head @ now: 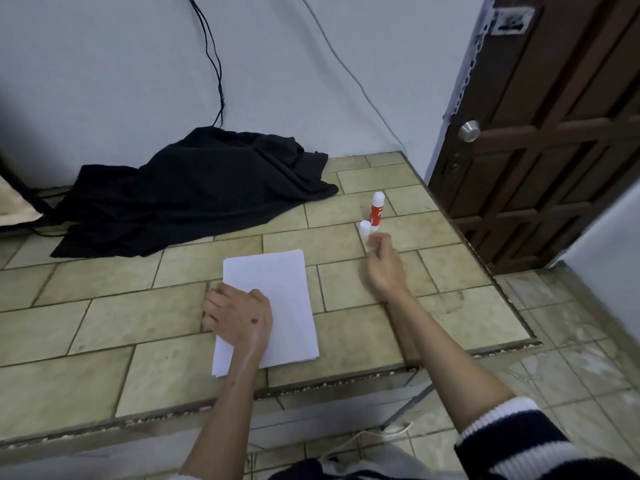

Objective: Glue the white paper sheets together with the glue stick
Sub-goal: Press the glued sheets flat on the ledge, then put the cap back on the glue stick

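Tan tiled table point(114, 317) used as work surface. White paper sheet stack point(277, 299) pinned near front edge by left hand point(239, 317), curled fingers pressed on it, kept from sliding. Right hand point(382, 261), loosely curled and holding nothing, placed just beside red-and-white glue stick point(376, 207) standing upright. Small white cap point(364, 227) set beside stick.

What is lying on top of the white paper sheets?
Only the left hand rests on the paper sheets, on their near left part. The glue stick and its cap stand apart on the table. The paper beneath the hand is hidden.
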